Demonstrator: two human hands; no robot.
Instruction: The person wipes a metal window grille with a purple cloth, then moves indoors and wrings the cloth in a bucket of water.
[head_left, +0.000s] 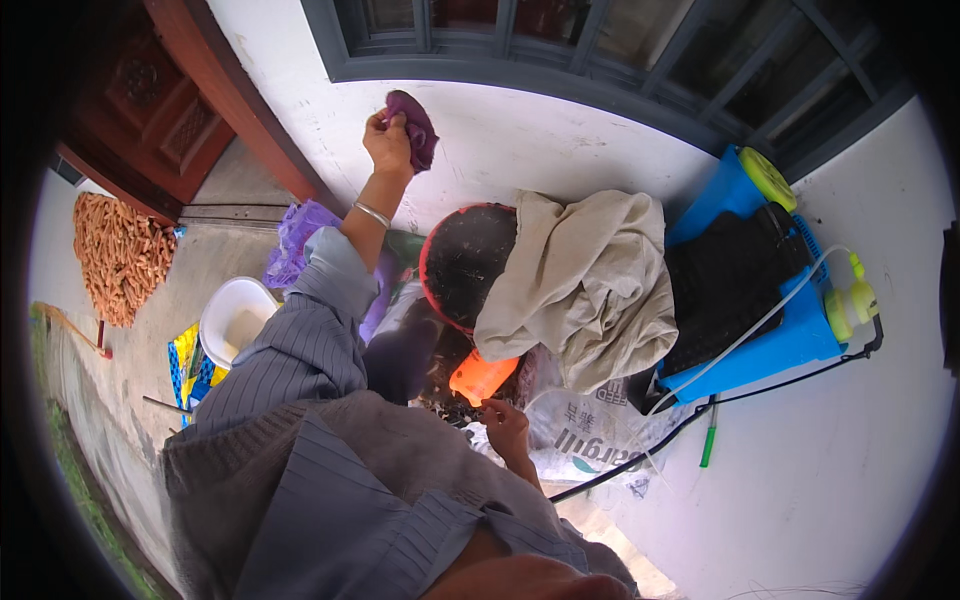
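My left hand (391, 142) is raised in front of the white wall, with a silver bangle on the wrist. It grips a piece of dark purple cloth (421, 129). Low in front of my body, my right hand (506, 431) has its fingers curled close to the edge of a bright orange object (482, 376), perhaps a plastic container. Whether the fingertips touch it, I cannot tell. Beyond that stands a red-rimmed round tub (469, 262) with a dark, dirt-flecked surface. A crumpled beige cloth (589, 277) covers its right side.
A blue knapsack sprayer (802, 334) with hose leans at the right, above a printed white feed sack (577, 431). At left are a purple plastic bag (304, 236), a white basin (232, 307) and piled corn cobs (124, 255). A barred window (600, 45) and wooden door (150, 97) border the wall.
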